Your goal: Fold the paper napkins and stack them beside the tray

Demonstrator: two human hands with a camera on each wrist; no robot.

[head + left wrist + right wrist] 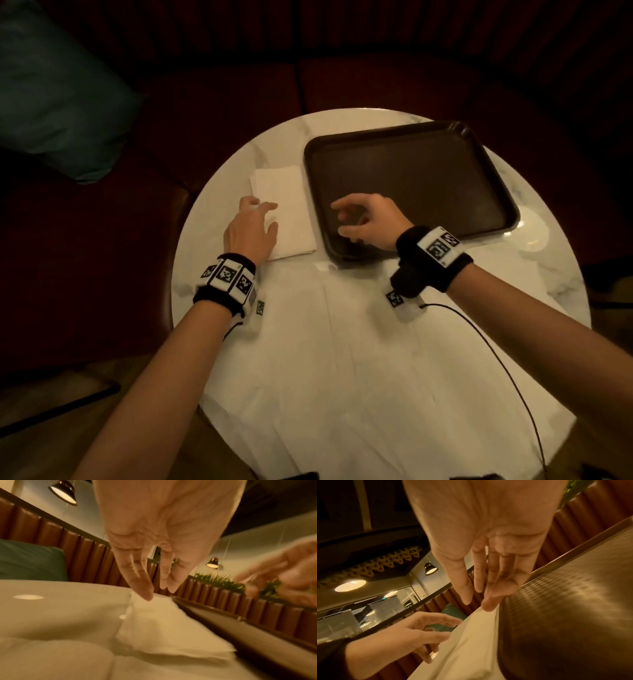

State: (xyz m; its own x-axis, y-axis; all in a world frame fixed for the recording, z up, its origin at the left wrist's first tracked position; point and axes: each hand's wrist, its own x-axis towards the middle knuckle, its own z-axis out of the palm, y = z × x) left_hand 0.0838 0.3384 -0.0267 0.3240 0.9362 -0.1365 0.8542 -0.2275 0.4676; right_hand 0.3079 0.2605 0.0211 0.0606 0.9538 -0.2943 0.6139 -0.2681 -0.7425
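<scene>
A folded white napkin stack lies on the round marble table, just left of the dark brown tray. My left hand hovers over the stack's left edge with fingers relaxed and spread, holding nothing. My right hand floats above the tray's near left corner, fingers loosely extended and empty. Several unfolded white napkins lie spread over the near half of the table under both forearms.
A brown padded bench wraps the far side of the table, with a teal cushion at the left. A thin black cable runs from my right wristband across the napkins. The tray holds nothing.
</scene>
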